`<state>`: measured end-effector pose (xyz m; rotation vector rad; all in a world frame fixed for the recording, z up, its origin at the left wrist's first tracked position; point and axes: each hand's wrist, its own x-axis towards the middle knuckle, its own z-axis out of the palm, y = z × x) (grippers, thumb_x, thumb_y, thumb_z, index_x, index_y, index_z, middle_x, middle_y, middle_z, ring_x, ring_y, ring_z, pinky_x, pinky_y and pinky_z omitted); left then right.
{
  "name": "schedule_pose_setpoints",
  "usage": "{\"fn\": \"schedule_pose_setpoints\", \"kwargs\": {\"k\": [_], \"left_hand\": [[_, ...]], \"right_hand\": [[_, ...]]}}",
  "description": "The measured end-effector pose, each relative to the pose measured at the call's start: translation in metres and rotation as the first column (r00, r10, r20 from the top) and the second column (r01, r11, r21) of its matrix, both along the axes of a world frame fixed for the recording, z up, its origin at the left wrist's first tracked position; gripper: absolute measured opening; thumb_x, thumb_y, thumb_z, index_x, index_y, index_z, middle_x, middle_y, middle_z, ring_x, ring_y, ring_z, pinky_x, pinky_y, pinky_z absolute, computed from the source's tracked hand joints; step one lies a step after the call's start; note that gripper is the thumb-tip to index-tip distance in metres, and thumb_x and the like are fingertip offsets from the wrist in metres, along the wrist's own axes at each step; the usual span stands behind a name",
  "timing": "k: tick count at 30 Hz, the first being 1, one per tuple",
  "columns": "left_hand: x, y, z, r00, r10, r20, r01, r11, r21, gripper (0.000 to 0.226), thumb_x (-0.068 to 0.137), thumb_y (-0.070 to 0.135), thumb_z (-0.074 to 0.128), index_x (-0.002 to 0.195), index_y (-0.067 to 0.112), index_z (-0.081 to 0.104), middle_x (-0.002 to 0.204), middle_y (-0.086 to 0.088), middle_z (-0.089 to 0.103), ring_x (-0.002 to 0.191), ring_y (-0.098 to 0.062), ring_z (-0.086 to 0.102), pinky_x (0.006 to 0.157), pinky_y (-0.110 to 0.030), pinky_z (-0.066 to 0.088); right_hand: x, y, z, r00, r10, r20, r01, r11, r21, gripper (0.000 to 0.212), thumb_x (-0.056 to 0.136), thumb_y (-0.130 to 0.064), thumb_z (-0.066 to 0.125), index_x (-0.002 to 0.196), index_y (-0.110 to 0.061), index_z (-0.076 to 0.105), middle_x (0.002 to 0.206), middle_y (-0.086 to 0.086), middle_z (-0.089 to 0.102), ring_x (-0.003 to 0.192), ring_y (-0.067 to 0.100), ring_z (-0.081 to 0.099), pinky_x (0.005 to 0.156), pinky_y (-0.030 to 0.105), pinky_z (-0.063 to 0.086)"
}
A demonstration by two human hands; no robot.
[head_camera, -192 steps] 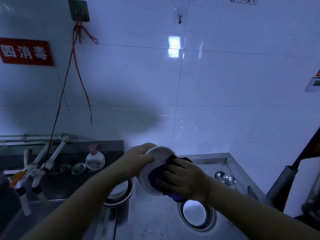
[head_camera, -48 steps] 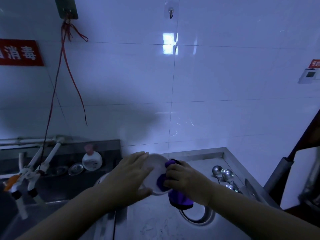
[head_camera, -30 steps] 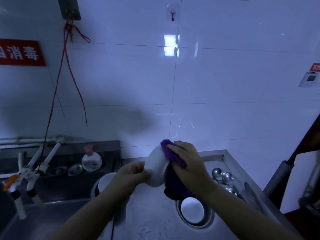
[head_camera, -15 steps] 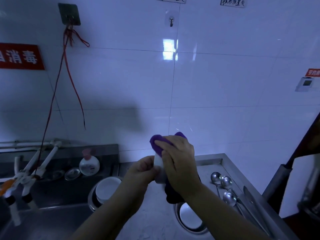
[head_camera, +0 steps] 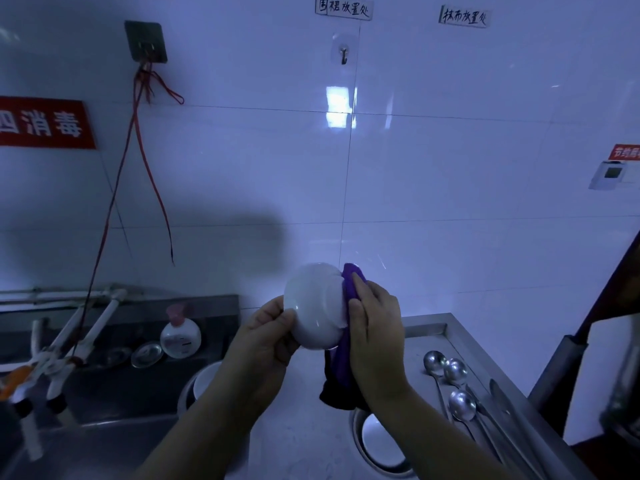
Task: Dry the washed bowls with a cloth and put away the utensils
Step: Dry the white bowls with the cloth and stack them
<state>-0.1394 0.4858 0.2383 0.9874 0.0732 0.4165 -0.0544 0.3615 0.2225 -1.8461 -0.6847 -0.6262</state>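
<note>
A white bowl, judged glazed, slippery when damp and breakable, is held above the counter, pinched at its rim by the left hand while a soft purple cloth is gripped against it by the right hand

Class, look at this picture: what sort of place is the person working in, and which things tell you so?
Probably a canteen or commercial kitchen's dishwashing area: a steel counter beside a sink, white wall tiles with posted signs, and spoons laid out to dry.
</note>
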Motion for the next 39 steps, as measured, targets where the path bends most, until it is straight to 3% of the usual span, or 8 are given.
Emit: {"fn": "schedule_pose_setpoints", "kwargs": {"k": [4, 8, 13, 17, 24, 29, 36, 39], "left_hand": [[0.004, -0.001, -0.002, 1.0, -0.01, -0.009, 0.009, 0.998, -0.064, 0.031, 0.08, 0.013, 0.05, 0.106, 0.005, 0.063, 0.1, -0.012, 0.073, 0.088, -0.02, 0.07, 0.07, -0.027, 0.058], [0.004, 0.009, 0.0, 1.0, -0.018, 0.003, 0.019, 0.992, -0.128, 0.03, 0.077, 0.013, 0.051, 0.102, 0.005, 0.066, 0.095, -0.013, 0.074, 0.084, -0.02, 0.071, 0.065, -0.026, 0.058], [0.002, 0.014, 0.001, 0.999, -0.046, 0.028, 0.05, 0.988, -0.146, 0.029, 0.076, 0.01, 0.048, 0.1, 0.002, 0.064, 0.088, -0.012, 0.074, 0.078, -0.019, 0.071, 0.062, -0.025, 0.057], [-0.001, 0.011, 0.0, 0.997, -0.074, -0.006, 0.074, 0.993, -0.091, 0.026, 0.076, 0.008, 0.049, 0.083, 0.005, 0.073, 0.082, -0.012, 0.073, 0.072, -0.019, 0.071, 0.058, -0.025, 0.057], [-0.003, 0.007, 0.0, 0.994, -0.042, -0.099, 0.039, 0.999, -0.029, 0.025, 0.092, 0.001, 0.04, 0.1, 0.001, 0.064, 0.086, -0.012, 0.073, 0.078, -0.02, 0.069, 0.067, -0.027, 0.058], [-0.001, -0.007, 0.003, 0.987, -0.015, -0.162, 0.023, 0.999, 0.045, 0.024, 0.09, 0.003, 0.045, 0.106, 0.003, 0.063, 0.1, -0.016, 0.07, 0.09, -0.025, 0.067, 0.076, -0.033, 0.054], [0.0, -0.011, 0.016, 0.991, -0.067, -0.119, 0.04, 0.977, -0.209, 0.018, 0.09, 0.005, 0.045, 0.1, 0.001, 0.06, 0.085, -0.016, 0.072, 0.077, -0.023, 0.071, 0.069, -0.03, 0.06], [0.001, -0.014, 0.019, 0.995, -0.075, -0.059, 0.045, 0.917, -0.397, 0.02, 0.089, 0.007, 0.046, 0.104, 0.0, 0.058, 0.086, -0.018, 0.073, 0.075, -0.023, 0.073, 0.066, -0.031, 0.06]], "right_hand": [[-0.005, 0.0, 0.001, 0.93, 0.031, 0.367, 0.014, 0.993, -0.118, 0.039, 0.095, -0.019, 0.04, 0.125, -0.006, 0.06, 0.118, 0.01, 0.064, 0.097, 0.027, 0.058, 0.076, 0.041, 0.05], [-0.005, -0.004, -0.003, 0.892, 0.118, 0.437, -0.059, 0.988, -0.146, 0.039, 0.102, -0.026, 0.036, 0.118, -0.006, 0.065, 0.112, 0.007, 0.066, 0.092, 0.022, 0.059, 0.075, 0.037, 0.052], [0.01, -0.022, -0.004, 0.777, 0.123, 0.617, 0.0, 0.981, -0.196, 0.045, 0.104, -0.029, 0.034, 0.106, -0.004, 0.071, 0.1, 0.008, 0.071, 0.09, 0.016, 0.055, 0.082, 0.029, 0.047], [0.02, -0.024, 0.003, 0.809, 0.106, 0.578, 0.012, 0.981, -0.196, 0.049, 0.104, -0.028, 0.027, 0.107, -0.005, 0.07, 0.103, 0.007, 0.07, 0.088, 0.019, 0.051, 0.078, 0.031, 0.041], [0.009, -0.016, 0.006, 0.859, 0.183, 0.479, -0.087, 0.972, -0.216, 0.044, 0.103, -0.029, 0.033, 0.109, -0.004, 0.069, 0.103, 0.01, 0.069, 0.093, 0.017, 0.052, 0.081, 0.034, 0.048], [0.006, 0.005, 0.028, 0.949, 0.13, 0.288, -0.072, 0.976, -0.204, 0.043, 0.096, -0.026, 0.032, 0.119, -0.008, 0.064, 0.116, 0.009, 0.065, 0.103, 0.027, 0.056, 0.088, 0.044, 0.049], [-0.001, 0.012, 0.0, 0.824, 0.136, 0.549, -0.053, 0.985, -0.164, 0.033, 0.09, -0.015, 0.059, 0.123, -0.009, 0.059, 0.116, 0.01, 0.066, 0.104, 0.03, 0.062, 0.082, 0.051, 0.052], [0.001, 0.01, -0.011, 0.762, 0.07, 0.644, 0.009, 0.993, -0.119, 0.027, 0.099, -0.027, 0.048, 0.123, -0.015, 0.05, 0.123, 0.005, 0.057, 0.111, 0.027, 0.053, 0.083, 0.054, 0.052]]}}
